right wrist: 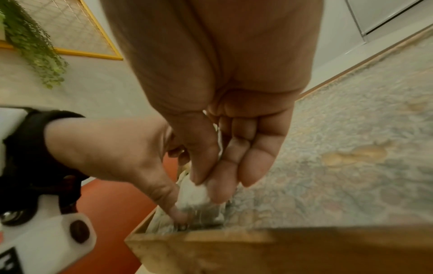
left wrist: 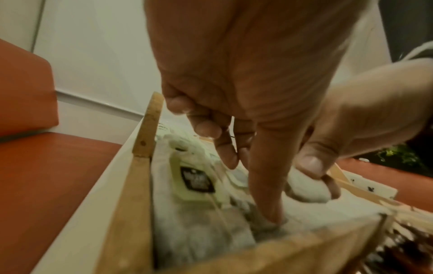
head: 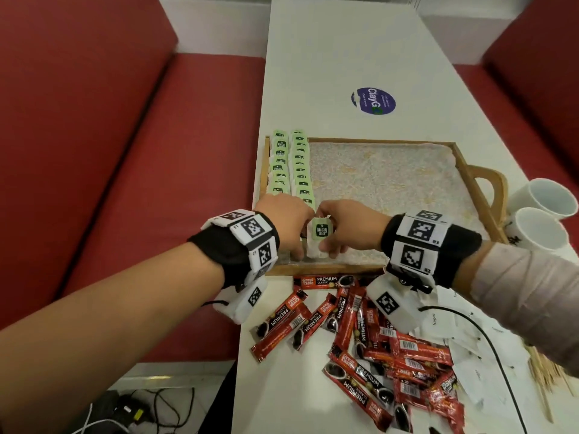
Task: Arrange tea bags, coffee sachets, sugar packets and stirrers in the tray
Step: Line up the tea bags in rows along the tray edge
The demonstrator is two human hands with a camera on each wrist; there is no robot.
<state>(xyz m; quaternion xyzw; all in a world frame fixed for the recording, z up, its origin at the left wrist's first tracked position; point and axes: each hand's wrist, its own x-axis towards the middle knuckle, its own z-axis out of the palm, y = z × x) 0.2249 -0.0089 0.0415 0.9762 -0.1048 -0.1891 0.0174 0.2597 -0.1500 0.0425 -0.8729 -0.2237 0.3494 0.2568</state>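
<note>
Looking down past my wrists, I see glossy red coffee sachets [head: 369,339] heaped loose on the white tabletop [head: 344,57] nearest me, with white paper sugar packets [head: 463,327] and thin wooden stirrers [head: 545,371] spilling toward the right edge. Just beyond them runs the near rim of the shallow wooden tray [head: 482,195], lined with pale speckled cloth. At its near left corner my left hand [head: 286,223] and right hand [head: 354,227] meet over one soft white tea bag with a green tag [head: 319,236]; my right thumb and fingers [right wrist: 220,185] pinch it upright, while my left index finger [left wrist: 269,194] presses straight down onto the tea bags beside it, the other left fingers curled. Behind the hands, two neat rows of green-tagged tea bags [head: 289,164] fill the tray's left side; the cloth to their right lies open. Two white cups [head: 542,214] crowd the tray's looped right handle. Farther along sits a round purple sticker [head: 372,101]. Red padded benches [head: 125,151] flank both long edges.
</note>
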